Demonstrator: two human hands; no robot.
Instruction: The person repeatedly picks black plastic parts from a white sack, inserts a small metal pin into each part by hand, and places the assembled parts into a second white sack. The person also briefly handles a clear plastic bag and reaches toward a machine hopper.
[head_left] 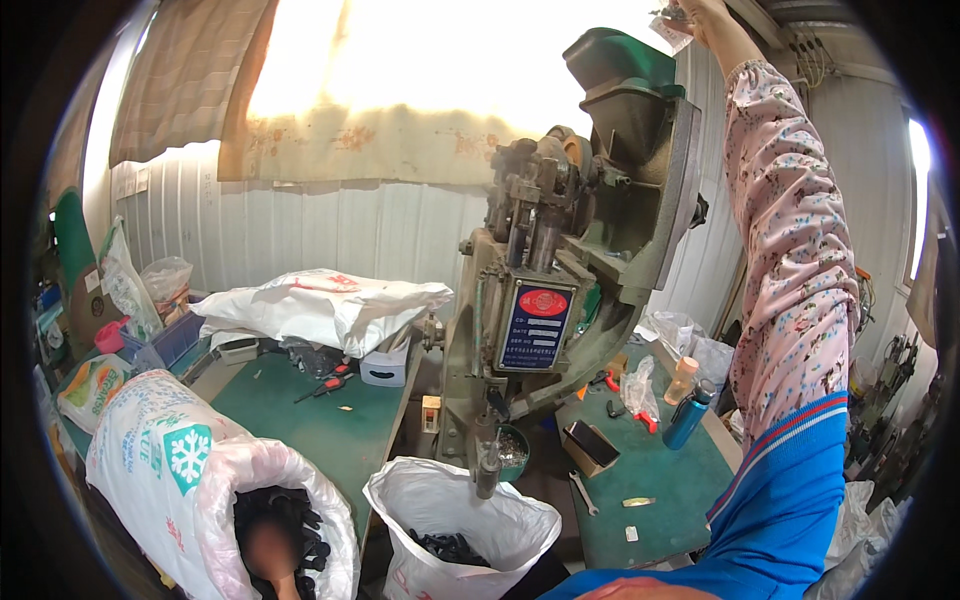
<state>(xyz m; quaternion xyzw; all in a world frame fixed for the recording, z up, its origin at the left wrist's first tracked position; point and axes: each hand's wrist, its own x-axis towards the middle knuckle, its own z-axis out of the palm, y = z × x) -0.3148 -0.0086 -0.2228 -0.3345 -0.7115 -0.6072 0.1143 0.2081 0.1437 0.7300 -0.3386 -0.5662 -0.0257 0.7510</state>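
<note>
Right hand: the right hand [704, 18] is rising past the machine's top at the picture's upper edge; its fingers are partly cut off, a white paper [672, 36] is showing just beside them, and I cannot tell how far they are closing or on what.
Left hand: the left hand [270, 550] is resting at the mouth of the printed sack [135, 440], among black pieces [314, 548]; it is blurring, so its opening and any hold cannot be told.
Black pieces: they are filling the printed sack's mouth; more are lying inside the open white bag [425, 570].
Machine: the machine [625, 225] is standing upright between two tables, its lower post hanging over the open white bag.
Right table: the right table [650, 510] is bearing a wrench [583, 494], a small box [592, 448] and a blue bottle [688, 417].
Left table: the left table [250, 410] is supporting a red-handled tool [332, 382] and a white sack [320, 312].
</note>
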